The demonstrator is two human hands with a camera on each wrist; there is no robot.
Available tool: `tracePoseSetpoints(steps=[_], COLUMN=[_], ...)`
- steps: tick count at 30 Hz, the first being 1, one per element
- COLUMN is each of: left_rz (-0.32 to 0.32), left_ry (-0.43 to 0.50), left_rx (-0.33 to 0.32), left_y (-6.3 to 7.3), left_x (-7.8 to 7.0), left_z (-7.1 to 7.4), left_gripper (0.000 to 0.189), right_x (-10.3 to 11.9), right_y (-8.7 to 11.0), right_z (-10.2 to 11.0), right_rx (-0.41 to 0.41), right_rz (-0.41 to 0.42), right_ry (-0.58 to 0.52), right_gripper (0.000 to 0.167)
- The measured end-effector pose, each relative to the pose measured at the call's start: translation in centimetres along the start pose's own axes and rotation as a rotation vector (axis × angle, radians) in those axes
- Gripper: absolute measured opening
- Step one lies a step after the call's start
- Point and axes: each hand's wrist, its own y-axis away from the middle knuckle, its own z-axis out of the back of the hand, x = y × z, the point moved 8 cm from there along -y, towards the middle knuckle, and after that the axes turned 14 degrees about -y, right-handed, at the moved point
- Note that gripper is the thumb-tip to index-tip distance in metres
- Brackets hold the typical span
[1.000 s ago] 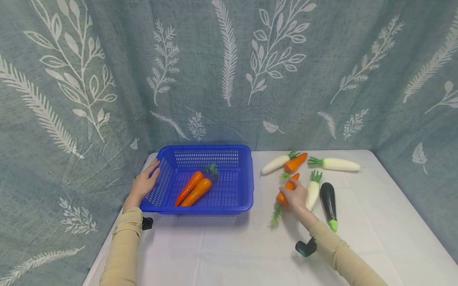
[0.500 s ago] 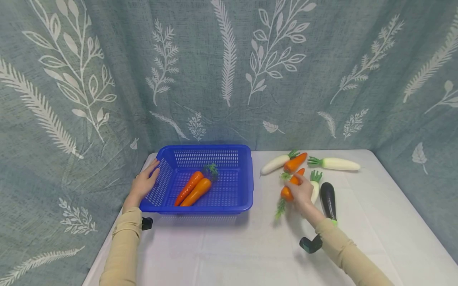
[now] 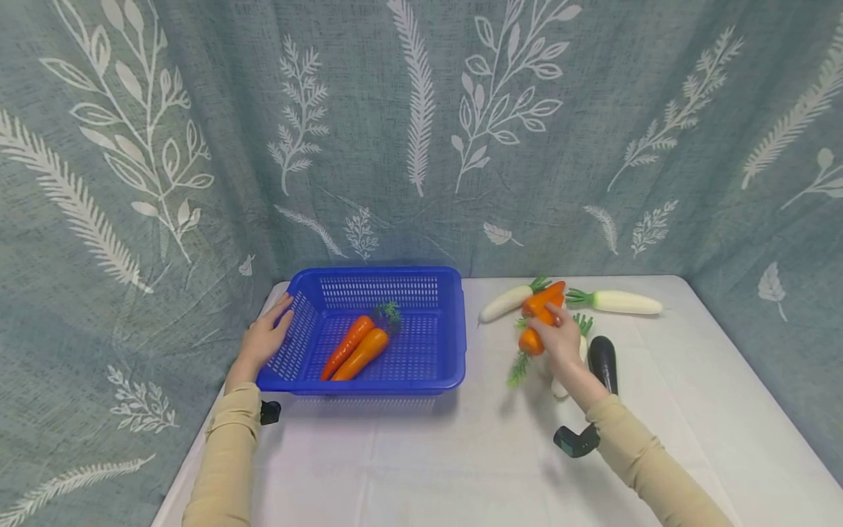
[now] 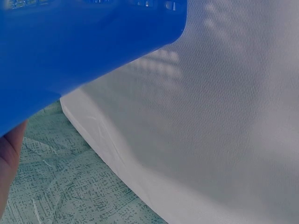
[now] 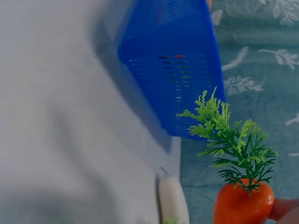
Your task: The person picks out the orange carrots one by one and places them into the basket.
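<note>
My right hand pinches an orange carrot above the table, its green leaves pointing toward me. Those leaves fill the lower right of the right wrist view, above the carrot's blunt end. Just behind it lies another carrot, partly covered by the held one. At the left, my left hand rests with extended fingers on the rim of a blue plastic basket. Inside the basket lie a red-orange carrot and an orange carrot, side by side.
A white radish lies at the back, another radish farther right. A third radish is mostly hidden under my right hand. The dark eggplant sits beside my right wrist. A patterned curtain hangs behind the table.
My right hand has raised the carrot and moved it slightly right and away from me, over the carrot behind. My left hand and the basket have stayed in place.
</note>
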Motion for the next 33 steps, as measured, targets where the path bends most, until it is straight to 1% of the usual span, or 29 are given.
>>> tracePoseSetpoints(steps=[5,17,26,33], left_rz=[-0.002,-0.003,0.001,-0.002], left_ry=[0.0,-0.001,0.0,-0.005], left_rx=[-0.001,-0.004,-0.007,-0.01], left_y=[0.1,0.1,0.1,0.1], left_x=[-0.1,-0.1,-0.2,-0.2], left_z=[0.1,0.1,0.1,0.1], left_gripper=[0.052,0.052,0.052,0.052], right_x=[0.4,0.0,0.2,0.6], right_y=[0.0,-0.1,0.1,0.5], right_z=[-0.1,-0.5,-1.3,-2.3], right_rx=[0.004,-0.01,0.002,0.034], right_rz=[-0.002,-0.036,-0.039,-0.028], right_ry=[-0.042,-0.099,-0.105,-0.08], right_gripper=[0.062,0.061,0.062,0.06])
